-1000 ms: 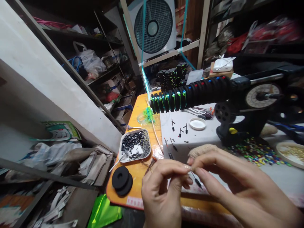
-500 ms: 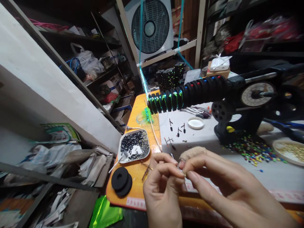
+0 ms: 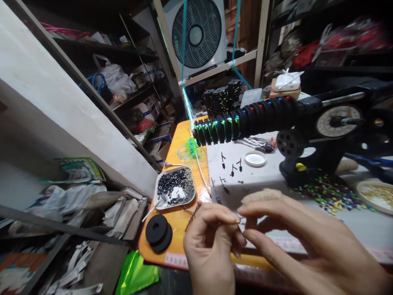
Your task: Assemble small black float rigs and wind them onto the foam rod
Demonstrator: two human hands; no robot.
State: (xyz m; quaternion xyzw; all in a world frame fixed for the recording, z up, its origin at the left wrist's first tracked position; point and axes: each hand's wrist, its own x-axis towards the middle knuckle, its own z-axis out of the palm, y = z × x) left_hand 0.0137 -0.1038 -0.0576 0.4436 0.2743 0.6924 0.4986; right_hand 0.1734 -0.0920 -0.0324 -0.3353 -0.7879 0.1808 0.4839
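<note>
Above the bench (image 3: 181, 135), the left hand (image 3: 210, 246) pinches a tiny part (image 3: 239, 220) between closed fingers; the right hand (image 3: 294, 229), fingers parted just beside, grips nothing discernible — steady alignment likely counts.

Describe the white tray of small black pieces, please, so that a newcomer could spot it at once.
Find the orange table. Along its left edge, just beyond the black discs, sits the tray. Its squarish shape sets it apart from the round dishes.
</note>
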